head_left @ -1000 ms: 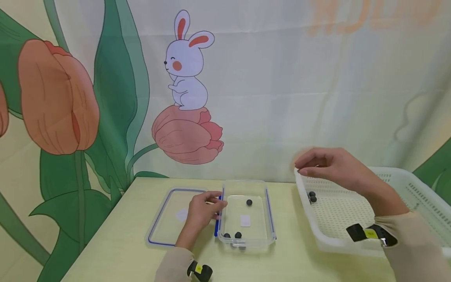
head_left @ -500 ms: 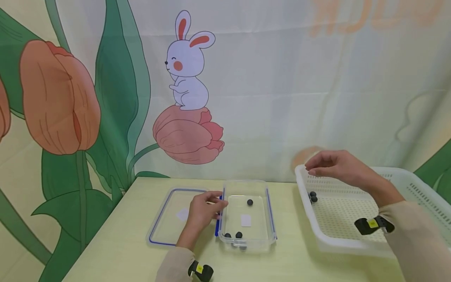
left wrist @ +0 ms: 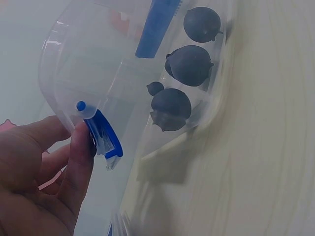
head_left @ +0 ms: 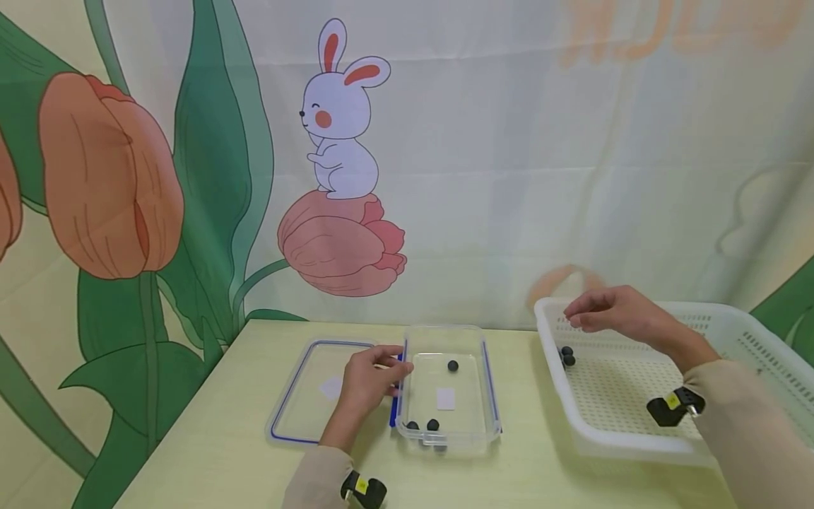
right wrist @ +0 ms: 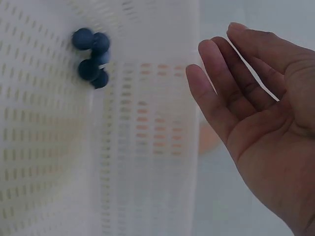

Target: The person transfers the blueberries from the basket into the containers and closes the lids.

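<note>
My left hand (head_left: 367, 378) grips the left wall of a clear plastic food container (head_left: 492, 396), thumb and fingers at its rim. A blue clip (left wrist: 104, 135) hangs beside those fingers in the left wrist view. One small black ball (head_left: 453, 365) lies towards the container's far end; others (left wrist: 191, 65) sit near its front wall, with small nubs showing. My right hand (head_left: 613, 311) hovers over the far left corner of a white perforated basket (head_left: 566, 406). Its fingers are loosely bent with nothing between them. Several dark balls (right wrist: 88, 69) lie together along the basket's left wall.
A clear lid with a blue seal (head_left: 286, 396) lies flat on the table (head_left: 210, 452), left of the container. A printed curtain (head_left: 470, 177) hangs behind the table. A pale square label (head_left: 445, 399) shows at the container's bottom.
My right hand has moved right and slightly down, from the basket's left rim to over its inside. The left hand stays on the container, and the balls lie as before.
</note>
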The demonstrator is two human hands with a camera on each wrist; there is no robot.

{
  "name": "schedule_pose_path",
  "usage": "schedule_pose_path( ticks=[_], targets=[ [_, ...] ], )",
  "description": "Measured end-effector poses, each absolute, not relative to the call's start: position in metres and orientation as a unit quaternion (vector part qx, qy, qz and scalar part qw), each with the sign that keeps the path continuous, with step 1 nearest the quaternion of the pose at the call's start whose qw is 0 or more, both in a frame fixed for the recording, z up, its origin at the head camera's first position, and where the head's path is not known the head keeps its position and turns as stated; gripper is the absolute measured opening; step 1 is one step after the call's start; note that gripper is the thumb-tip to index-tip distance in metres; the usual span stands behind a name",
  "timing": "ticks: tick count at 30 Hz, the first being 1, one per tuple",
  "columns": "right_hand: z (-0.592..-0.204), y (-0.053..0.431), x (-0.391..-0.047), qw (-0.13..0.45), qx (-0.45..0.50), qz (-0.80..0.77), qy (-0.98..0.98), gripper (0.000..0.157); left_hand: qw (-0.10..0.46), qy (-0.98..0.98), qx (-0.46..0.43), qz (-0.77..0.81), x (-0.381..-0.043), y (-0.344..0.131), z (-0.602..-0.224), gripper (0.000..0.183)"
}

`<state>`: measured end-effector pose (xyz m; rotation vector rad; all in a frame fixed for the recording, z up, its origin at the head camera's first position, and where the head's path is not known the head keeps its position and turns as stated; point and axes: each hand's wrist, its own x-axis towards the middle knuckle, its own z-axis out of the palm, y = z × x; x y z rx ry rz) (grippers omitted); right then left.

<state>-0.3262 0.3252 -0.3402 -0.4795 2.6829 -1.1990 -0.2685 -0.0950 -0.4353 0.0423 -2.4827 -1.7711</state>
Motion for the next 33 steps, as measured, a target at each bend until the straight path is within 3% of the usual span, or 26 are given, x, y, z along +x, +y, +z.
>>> schedule_pose_path(
  ticks=[11,17,33],
  targets=[
    [-0.377,0.337,-0.342,0.121,-0.143,-0.393,0.900,0.035,0.044,-0.811,0.013,-0.583,-0.268,-0.094,-0.435,0.038],
    [-0.394,0.336,-0.349,0.137,-0.166,-0.373,0.902,0.025,0.046,-0.810,0.010,-0.585,-0.267,-0.095,-0.434,0.038],
    [-0.406,0.334,-0.351,0.178,-0.205,-0.338,0.901,0.021,0.040,-0.810,0.017,-0.585,-0.270,-0.095,-0.435,0.039]
  ],
)
